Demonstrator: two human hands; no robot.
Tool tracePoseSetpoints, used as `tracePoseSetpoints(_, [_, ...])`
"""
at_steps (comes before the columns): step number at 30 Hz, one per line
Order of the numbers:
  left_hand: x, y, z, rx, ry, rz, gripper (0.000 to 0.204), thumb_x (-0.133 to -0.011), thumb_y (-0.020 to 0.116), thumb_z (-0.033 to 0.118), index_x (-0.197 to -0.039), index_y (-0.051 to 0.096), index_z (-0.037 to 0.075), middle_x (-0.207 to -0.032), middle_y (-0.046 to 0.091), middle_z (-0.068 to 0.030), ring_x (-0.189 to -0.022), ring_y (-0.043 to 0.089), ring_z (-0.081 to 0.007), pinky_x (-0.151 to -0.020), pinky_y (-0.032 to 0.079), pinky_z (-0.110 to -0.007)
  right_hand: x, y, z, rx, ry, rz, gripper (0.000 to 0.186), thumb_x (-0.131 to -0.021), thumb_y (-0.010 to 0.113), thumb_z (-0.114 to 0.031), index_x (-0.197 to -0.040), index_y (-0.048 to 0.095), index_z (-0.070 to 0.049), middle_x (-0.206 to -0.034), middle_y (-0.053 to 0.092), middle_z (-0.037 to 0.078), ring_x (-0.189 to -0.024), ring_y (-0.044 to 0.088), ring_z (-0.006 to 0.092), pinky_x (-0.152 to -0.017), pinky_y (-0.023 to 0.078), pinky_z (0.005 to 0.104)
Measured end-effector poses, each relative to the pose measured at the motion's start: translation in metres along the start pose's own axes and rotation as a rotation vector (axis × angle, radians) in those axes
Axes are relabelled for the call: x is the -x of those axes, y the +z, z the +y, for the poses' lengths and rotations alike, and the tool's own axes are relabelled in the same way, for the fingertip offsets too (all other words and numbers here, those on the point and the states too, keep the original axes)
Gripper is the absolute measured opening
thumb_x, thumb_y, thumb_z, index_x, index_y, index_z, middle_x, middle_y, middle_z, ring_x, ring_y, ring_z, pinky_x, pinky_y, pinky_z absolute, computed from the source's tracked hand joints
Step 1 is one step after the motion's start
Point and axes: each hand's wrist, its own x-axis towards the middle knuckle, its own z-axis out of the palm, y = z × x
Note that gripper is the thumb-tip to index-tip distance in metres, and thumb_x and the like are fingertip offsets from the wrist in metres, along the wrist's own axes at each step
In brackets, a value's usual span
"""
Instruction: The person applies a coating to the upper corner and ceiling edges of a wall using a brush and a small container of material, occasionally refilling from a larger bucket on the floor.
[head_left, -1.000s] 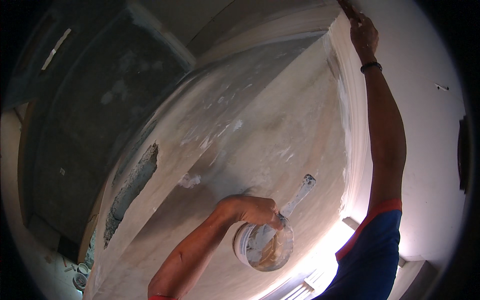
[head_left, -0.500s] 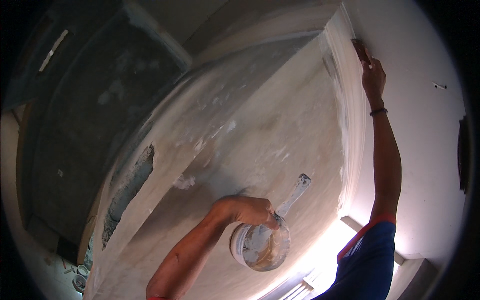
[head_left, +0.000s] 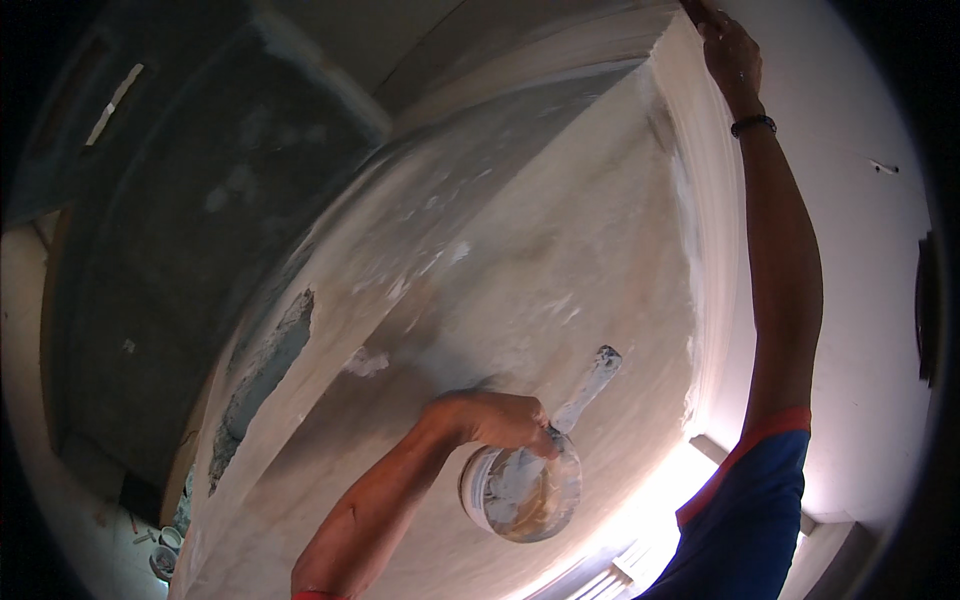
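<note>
My left hand grips the rim of a round plastic tub smeared inside with pale putty. A putty-caked tool handle, like a putty knife's, slants up out of the tub beside my fingers; its lower end is hidden. High at the upper right, my right hand is closed on a dark, flat tool, partly cut off by the top of the view, its exact kind unclear. That tool lies at the long pale moulding where wall and ceiling meet.
A patchy plastered wall fills the middle, with a rough-edged recess at left. The ceiling spans the right, with a short wire stub. Small containers stand far below at lower left. Bright light enters at lower right.
My right hand and its dark tool have slid up along the moulding toward the far corner, the arm stretching further. My left hand and the tub stay in place.
</note>
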Motion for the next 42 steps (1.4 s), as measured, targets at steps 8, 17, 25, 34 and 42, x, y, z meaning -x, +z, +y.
tracePoseSetpoints(8, [0.009,-0.002,0.004,0.019,-0.003,-0.006,0.052,-0.083,0.068,0.042,-0.106,0.067,-0.005,-0.092,0.069,-0.0131,-0.083,0.063,-0.0218,-0.077,0.047,-0.035,0.057,-0.011,0.004,-0.09,0.187,-0.217,0.041,-0.092,0.055,-0.034,-0.129,0.06,-0.016,-0.115,0.066,0.013,-0.104,0.063,0.0307,-0.091,0.049,0.0416])
tracePoseSetpoints(17, [0.002,-0.003,0.001,0.04,-0.034,-0.03,0.05,-0.084,0.067,0.038,-0.113,0.065,-0.003,-0.099,0.069,-0.0136,-0.091,0.065,-0.0241,-0.084,0.047,-0.035,0.019,-0.055,0.025,0.018,-0.02,-0.176,0.028,-0.098,0.051,-0.021,-0.123,0.062,-0.018,-0.11,0.064,0.011,-0.102,0.063,0.0283,-0.089,0.05,0.0392])
tracePoseSetpoints(25, [0.004,-0.003,0.004,0.023,-0.015,-0.053,0.05,-0.084,0.067,0.037,-0.115,0.065,-0.003,-0.104,0.069,-0.0155,-0.096,0.065,-0.024,-0.087,0.046,-0.035,-0.071,-0.055,-0.053,-0.172,-0.435,-0.218,0.025,-0.086,0.05,0.001,-0.099,0.071,-0.002,-0.103,0.068,0.013,-0.095,0.061,0.0292,-0.089,0.051,0.039])
tracePoseSetpoints(34, [0.01,-0.006,0.011,0.014,-0.067,-0.044,0.052,-0.083,0.068,0.039,-0.115,0.065,-0.001,-0.104,0.069,-0.0164,-0.095,0.066,-0.0251,-0.087,0.046,-0.036,-0.056,-0.019,-0.032,0.031,-0.463,-0.309,0.028,-0.085,0.049,0.001,-0.101,0.071,-0.003,-0.115,0.063,0.016,-0.108,0.056,0.0348,-0.096,0.046,0.0434])
tracePoseSetpoints(42, [0.002,-0.005,0.001,0.023,-0.056,-0.058,0.052,-0.083,0.069,0.039,-0.115,0.065,-0.002,-0.102,0.07,-0.0165,-0.094,0.066,-0.0253,-0.085,0.047,-0.037,-0.051,-0.033,-0.041,0.025,-0.363,-0.451,0.034,-0.083,0.048,0.004,-0.107,0.07,-0.005,-0.127,0.057,0.021,-0.118,0.052,0.036,-0.105,0.041,0.0434])
